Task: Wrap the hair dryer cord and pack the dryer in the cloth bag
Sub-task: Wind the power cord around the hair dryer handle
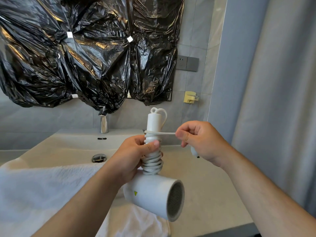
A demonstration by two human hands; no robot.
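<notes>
A white hair dryer [153, 195] is held upside down over the sink, barrel low and handle pointing up. My left hand [135, 156] grips the handle, thumb pressed on the coils. The white cord [152, 164] is wound in several turns around the handle. My right hand [196, 139] pinches the free end of the cord, pulled taut to the right at the upper handle. The plug [194, 152] peeks out under that hand. A white fluffy cloth [42, 194] lies at the lower left; I cannot tell if it is the bag.
A white basin [71, 147] with a drain [99, 158] and chrome tap [104, 124] lies behind the dryer. Black plastic sheeting [85, 48] covers the mirror. A wall socket [187, 63], a yellow hook [190, 97] and a grey curtain [273, 100] are on the right.
</notes>
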